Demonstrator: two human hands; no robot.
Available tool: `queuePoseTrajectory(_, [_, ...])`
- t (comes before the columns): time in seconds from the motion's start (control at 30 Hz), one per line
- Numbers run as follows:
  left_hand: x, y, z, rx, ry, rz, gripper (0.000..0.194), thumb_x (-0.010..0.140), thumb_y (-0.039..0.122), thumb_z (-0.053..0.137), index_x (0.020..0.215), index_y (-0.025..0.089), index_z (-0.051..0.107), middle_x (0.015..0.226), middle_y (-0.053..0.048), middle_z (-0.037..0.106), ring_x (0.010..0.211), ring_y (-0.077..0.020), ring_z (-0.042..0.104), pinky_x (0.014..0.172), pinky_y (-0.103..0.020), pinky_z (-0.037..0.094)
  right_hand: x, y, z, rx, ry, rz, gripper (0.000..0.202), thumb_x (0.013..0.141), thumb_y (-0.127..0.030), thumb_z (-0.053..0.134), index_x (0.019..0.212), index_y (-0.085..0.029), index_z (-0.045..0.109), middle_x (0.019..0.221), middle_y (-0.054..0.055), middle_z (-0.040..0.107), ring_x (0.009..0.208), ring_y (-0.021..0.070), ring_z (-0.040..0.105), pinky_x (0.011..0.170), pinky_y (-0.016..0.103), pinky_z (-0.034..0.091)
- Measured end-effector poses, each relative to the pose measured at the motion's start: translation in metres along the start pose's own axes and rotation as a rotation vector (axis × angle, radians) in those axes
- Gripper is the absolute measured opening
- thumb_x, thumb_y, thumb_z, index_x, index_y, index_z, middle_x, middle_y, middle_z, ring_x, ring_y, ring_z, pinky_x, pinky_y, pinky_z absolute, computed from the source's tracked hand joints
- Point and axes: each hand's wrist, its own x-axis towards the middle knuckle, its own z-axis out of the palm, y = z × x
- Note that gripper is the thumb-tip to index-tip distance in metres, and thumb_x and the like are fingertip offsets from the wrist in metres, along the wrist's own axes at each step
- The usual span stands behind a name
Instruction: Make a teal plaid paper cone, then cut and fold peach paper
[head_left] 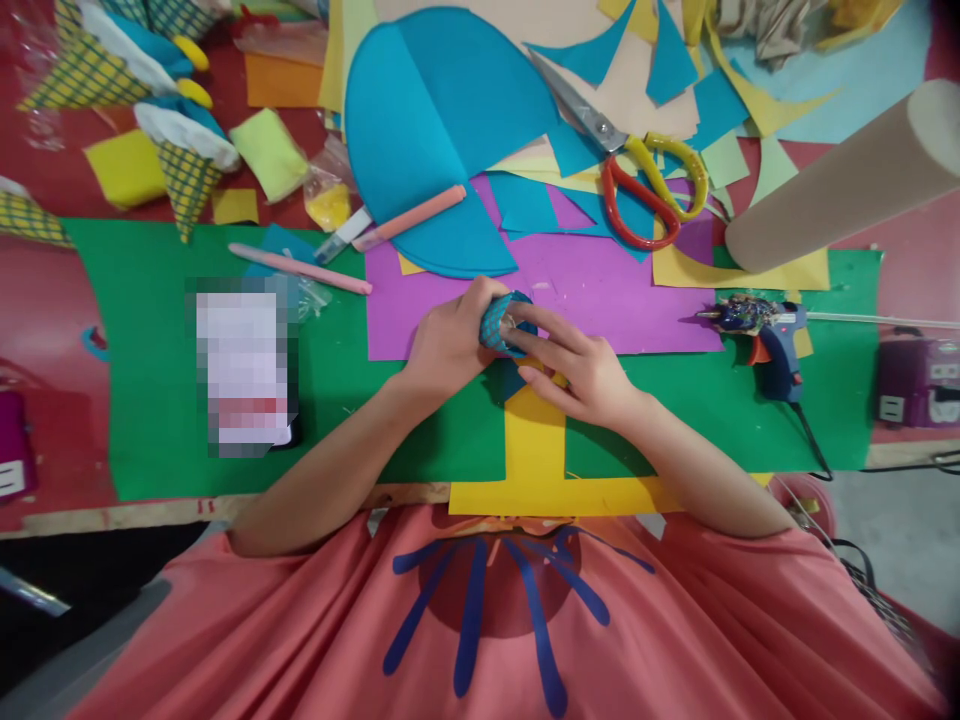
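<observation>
Above the middle of the table, my left hand (452, 335) is closed around a small blue checked ring-shaped piece (493, 326), open at its end and hollow inside. My right hand (589, 375) comes from the other side with its fingers stretched out. Two of its fingertips reach into the opening of the ring, and the thumb lies lower, apart from it. A little dark blue and yellow shows under the right fingers, partly hidden. Beneath both hands are a purple sheet (622, 300) and a yellow T-shaped strip (534, 440).
Scissors (611, 135) lie open beyond my hands, among blue offcuts and a large blue rounded sheet (420, 110). To the right are a glue gun (780, 345) with its cord and a cardboard tube (847, 180). On the left are a blurred phone (244, 365), a pink pen (300, 268) and checked cones (187, 180).
</observation>
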Motion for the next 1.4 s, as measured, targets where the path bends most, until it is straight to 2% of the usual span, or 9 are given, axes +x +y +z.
queuePoseTrajectory(0.17, [0.001,0.001,0.001,-0.008,0.11,0.111,0.043,0.078,0.036,0.063,0.115,0.025,0.045,0.106,-0.004,0.067,0.098,-0.0244,0.068,0.075,-0.031,0.052,-0.001,0.0,0.0,-0.049,0.038,0.064,0.035,0.098,-0.028,0.044,0.127,-0.017,0.06,0.14,0.017,0.056,0.072,0.0133,0.069,0.058,0.029,0.058])
queuePoseTrajectory(0.37, [0.003,-0.005,0.007,-0.035,0.14,0.18,0.048,0.079,0.035,0.064,0.121,0.024,0.043,0.113,-0.008,0.063,0.108,-0.0275,0.064,0.088,-0.037,0.052,0.0,0.002,0.001,0.167,0.011,0.13,0.039,0.099,-0.03,0.041,0.135,-0.019,0.054,0.145,0.012,0.053,0.131,0.0226,0.055,0.094,0.034,0.059])
queuePoseTrajectory(0.57, [0.004,-0.01,0.011,-0.059,0.167,0.222,0.043,0.086,0.033,0.058,0.123,0.023,0.039,0.112,-0.01,0.061,0.106,-0.0283,0.063,0.088,-0.039,0.05,-0.001,0.0,0.003,0.213,0.026,0.193,0.041,0.098,-0.03,0.043,0.137,-0.019,0.052,0.146,0.015,0.05,0.122,0.0222,0.062,0.08,0.031,0.063])
queuePoseTrajectory(0.7, [0.004,-0.005,0.015,-0.009,0.232,0.211,0.038,0.085,0.026,0.056,0.118,0.025,0.039,0.104,-0.007,0.06,0.098,-0.0263,0.064,0.082,-0.037,0.05,-0.001,0.0,0.003,0.194,0.076,0.195,0.038,0.098,-0.028,0.043,0.131,-0.018,0.057,0.138,0.016,0.057,0.121,0.0231,0.061,0.086,0.034,0.061])
queuePoseTrajectory(0.83, [0.003,0.005,0.012,0.038,0.199,0.177,0.039,0.081,0.014,0.05,0.117,0.024,0.039,0.104,-0.007,0.061,0.1,-0.0261,0.062,0.083,-0.038,0.05,0.0,0.002,0.006,0.268,0.035,0.234,0.036,0.097,-0.033,0.046,0.129,-0.02,0.057,0.135,0.014,0.058,0.09,0.0171,0.069,0.07,0.032,0.061])
queuePoseTrajectory(1.0, [0.005,0.011,0.007,0.081,0.183,0.143,0.038,0.079,0.013,0.052,0.114,0.022,0.04,0.101,-0.007,0.061,0.096,-0.027,0.062,0.082,-0.04,0.05,0.001,0.0,0.01,0.222,0.072,0.208,0.035,0.095,-0.032,0.05,0.127,-0.018,0.057,0.135,0.017,0.056,0.117,0.0249,0.061,0.089,0.04,0.058])
queuePoseTrajectory(1.1, [0.006,0.012,0.005,0.084,0.199,0.119,0.042,0.077,0.014,0.058,0.114,0.022,0.041,0.103,-0.007,0.061,0.098,-0.0274,0.062,0.082,-0.039,0.05,0.002,-0.003,0.01,0.235,0.117,0.279,0.033,0.096,-0.028,0.047,0.126,-0.02,0.058,0.134,0.014,0.058,0.08,0.0142,0.067,0.066,0.029,0.059])
queuePoseTrajectory(1.17, [0.006,0.012,0.005,0.098,0.179,0.096,0.044,0.075,0.014,0.06,0.115,0.021,0.042,0.104,-0.008,0.061,0.099,-0.028,0.061,0.083,-0.04,0.05,0.003,-0.003,0.01,0.259,0.098,0.305,0.031,0.096,-0.029,0.048,0.124,-0.021,0.06,0.133,0.013,0.059,0.058,0.0076,0.058,0.055,0.026,0.054])
queuePoseTrajectory(1.4, [0.01,0.011,-0.002,0.137,0.113,0.088,0.044,0.075,0.012,0.06,0.116,0.019,0.046,0.114,-0.011,0.057,0.11,-0.0296,0.056,0.092,-0.042,0.048,0.008,0.002,0.002,0.292,0.09,0.32,0.031,0.095,-0.028,0.05,0.122,-0.019,0.062,0.133,0.014,0.06,0.049,0.0033,0.044,0.052,0.024,0.05])
